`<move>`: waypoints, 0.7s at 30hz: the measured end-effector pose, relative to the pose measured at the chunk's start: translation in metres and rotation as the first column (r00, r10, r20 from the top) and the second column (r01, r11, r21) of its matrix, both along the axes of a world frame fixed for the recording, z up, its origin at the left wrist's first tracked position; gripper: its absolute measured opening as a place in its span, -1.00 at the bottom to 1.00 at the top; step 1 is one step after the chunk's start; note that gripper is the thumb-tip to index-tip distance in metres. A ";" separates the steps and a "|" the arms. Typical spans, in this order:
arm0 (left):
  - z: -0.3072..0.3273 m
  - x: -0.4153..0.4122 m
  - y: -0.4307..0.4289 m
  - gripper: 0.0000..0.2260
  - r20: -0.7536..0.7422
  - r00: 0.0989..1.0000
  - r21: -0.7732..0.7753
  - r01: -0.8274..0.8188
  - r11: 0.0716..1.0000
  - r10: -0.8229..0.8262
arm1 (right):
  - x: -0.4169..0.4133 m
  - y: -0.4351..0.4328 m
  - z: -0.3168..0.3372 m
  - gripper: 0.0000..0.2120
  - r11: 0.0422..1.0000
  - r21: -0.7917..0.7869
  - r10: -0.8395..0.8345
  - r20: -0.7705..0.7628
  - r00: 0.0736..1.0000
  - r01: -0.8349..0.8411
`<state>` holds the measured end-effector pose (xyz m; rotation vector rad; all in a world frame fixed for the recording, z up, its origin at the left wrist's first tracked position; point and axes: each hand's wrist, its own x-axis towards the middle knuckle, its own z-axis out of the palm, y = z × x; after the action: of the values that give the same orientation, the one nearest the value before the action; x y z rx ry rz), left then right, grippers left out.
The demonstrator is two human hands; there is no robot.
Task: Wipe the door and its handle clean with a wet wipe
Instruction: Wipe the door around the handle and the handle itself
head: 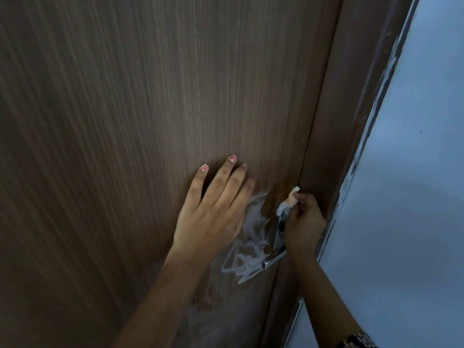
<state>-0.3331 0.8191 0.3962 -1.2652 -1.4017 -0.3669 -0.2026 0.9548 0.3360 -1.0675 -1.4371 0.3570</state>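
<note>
A dark brown wood-grain door (125,121) fills most of the view. My left hand (216,209) lies flat on it with straight, spread fingers, just left of the handle. White scribble marks (248,247) cover the door between my hands. The metal lever handle (275,256) sticks out near the door's right edge, and its plate (280,228) is partly hidden. My right hand (305,222) grips a crumpled white wet wipe (288,200) and holds it against the top of the handle plate.
The brown door frame (334,121) runs along the door's right edge. Beyond it stands a pale blue wall (414,172) with chipped paint along the frame.
</note>
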 end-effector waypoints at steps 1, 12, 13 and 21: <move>0.000 0.000 0.000 -0.67 0.003 1.000 -0.003 0.002 1.000 -0.002 | -0.001 -0.002 0.001 -0.80 1.000 0.014 0.015 -0.009 1.000 -0.015; 0.002 0.000 -0.003 -0.66 0.045 0.999 -0.034 0.018 0.999 -0.016 | -0.007 -0.026 -0.004 -0.83 0.989 0.079 0.122 0.044 0.992 -0.125; 0.003 0.000 -0.004 -0.66 0.048 0.999 -0.041 0.019 0.999 -0.017 | -0.007 -0.020 0.004 -0.82 0.993 0.068 0.100 0.009 0.995 -0.100; 0.018 -0.004 -0.021 -0.63 0.122 0.987 0.017 0.101 0.995 -0.102 | -0.024 -0.049 0.006 -0.82 0.930 0.296 0.178 0.158 0.971 -0.218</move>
<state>-0.3374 0.7979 0.4142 -1.3268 -1.4401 -0.5292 -0.2268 0.9062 0.3416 -0.7003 -1.6600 0.1970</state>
